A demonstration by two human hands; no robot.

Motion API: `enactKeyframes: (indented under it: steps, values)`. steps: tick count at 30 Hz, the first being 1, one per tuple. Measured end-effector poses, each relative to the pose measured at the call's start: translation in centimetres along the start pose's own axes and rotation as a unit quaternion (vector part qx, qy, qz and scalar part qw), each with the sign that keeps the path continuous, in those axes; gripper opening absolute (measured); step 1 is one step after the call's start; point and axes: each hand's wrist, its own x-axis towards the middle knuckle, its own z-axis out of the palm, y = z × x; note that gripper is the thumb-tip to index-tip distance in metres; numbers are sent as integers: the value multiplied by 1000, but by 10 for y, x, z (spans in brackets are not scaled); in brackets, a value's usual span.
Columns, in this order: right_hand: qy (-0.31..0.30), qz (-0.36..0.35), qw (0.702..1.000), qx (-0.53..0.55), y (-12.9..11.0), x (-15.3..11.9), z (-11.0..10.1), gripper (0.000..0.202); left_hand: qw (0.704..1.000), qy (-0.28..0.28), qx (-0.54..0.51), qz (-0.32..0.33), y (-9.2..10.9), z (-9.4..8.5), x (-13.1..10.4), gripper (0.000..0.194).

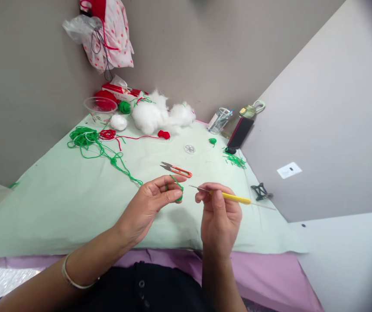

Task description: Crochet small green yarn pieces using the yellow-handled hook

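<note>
My left hand (pixel 156 197) pinches a small green crochet piece (pixel 179 197) between thumb and fingers, with green yarn looped over the index finger. From that hand the strand trails left over the table to a tangled green yarn heap (pixel 85 136). Held in my right hand (pixel 220 212) is a crochet hook (pixel 234 198) with a yellow handle; its thin metal tip points left, a short gap away from the green piece. Just beyond my hands lie thread snips (pixel 176 169) with orange handles.
White stuffing (pixel 150 115) is piled at the back, beside a clear plastic tub (pixel 100 108) and red yarn (pixel 108 134). A small round dish (pixel 190 148) sits mid-table. On the right stand a bottle (pixel 249 112), a phone (pixel 240 133), a clear cup (pixel 220 121) and green yarn scraps (pixel 236 160).
</note>
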Motion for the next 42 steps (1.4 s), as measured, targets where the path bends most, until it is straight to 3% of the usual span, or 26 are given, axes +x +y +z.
enactKeyframes:
  steps: [2,8,19,24,29,32,35,37,40,42]
  values:
    - [3,-16,1000,-2,-2,0,-1,15,1000,2,-3,0,0,0,0,27]
    - [-68,-30,997,-13,-2,-4,-2,17,1000,-6,5,7,0,0,0,25]
    - [-58,-47,996,-58,-3,-5,0,17,999,8,34,28,-3,-2,1,25]
    - [-71,-54,994,-64,-3,-5,2,18,997,0,60,53,-3,-4,-1,45]
    - [-83,-64,992,-69,-4,-6,3,19,998,8,57,21,-2,-2,-2,73]
    - [-93,-131,974,-158,3,-14,4,24,999,16,48,16,-3,1,-3,76]
    - [-75,-280,911,-294,13,-22,4,39,1000,19,-2,4,-6,3,-4,70]
    - [-63,-317,894,-309,17,-23,4,44,997,-4,-64,-43,-6,1,-2,60]
    - [-64,-234,940,-238,12,-16,2,32,986,-21,-125,-106,-4,-3,1,41]
    - [-52,-158,973,-159,4,-10,2,23,988,-18,-123,-96,-3,-5,3,35]
